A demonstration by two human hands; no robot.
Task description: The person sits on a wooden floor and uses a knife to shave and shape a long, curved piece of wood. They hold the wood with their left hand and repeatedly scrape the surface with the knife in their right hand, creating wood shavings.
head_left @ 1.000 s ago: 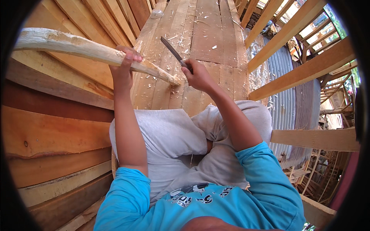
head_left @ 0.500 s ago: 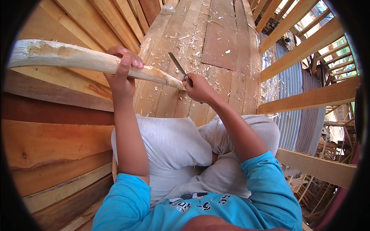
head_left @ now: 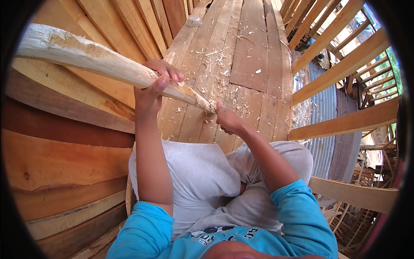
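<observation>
Slanting pole: a pale, stripped wooden pole (head_left: 99, 60) runs from beyond the left edge of the plank floor (head_left: 172, 129) inward over it, its narrower end toward the right hand; whether that end touches the boards I cannot tell.
Pole surface: rough and fibrous, with a brownish patch near the thick end and a cut, yellowish stretch toward the narrow one.
Left hand (head_left: 153, 91): clamped on the pole, thumb along the near side, fingers over the far side.
Knife (head_left: 204, 96): its thin blade lies at the narrow end, pointing toward the floor's far left; exact contact is too small to tell.
Right hand (head_left: 229, 121): closed round the knife's handle, which it hides, thumb stretched toward the pole's end; the two hands are apart.
Shavings (head_left: 224, 71): pale curls scattered over the floor, thickest just beyond the pole's narrow end.
Clear plastic object (head_left: 194, 21): on the floor's left edge, toward the far end.
Legs: bent, in grey trousers (head_left: 194, 168), covering the floor's near edge.
Left edge: wide wooden boards (head_left: 69, 155) rise alongside.
Right edge: a railing of wooden slats (head_left: 345, 118), with corrugated sheets (head_left: 325, 108) beyond.
</observation>
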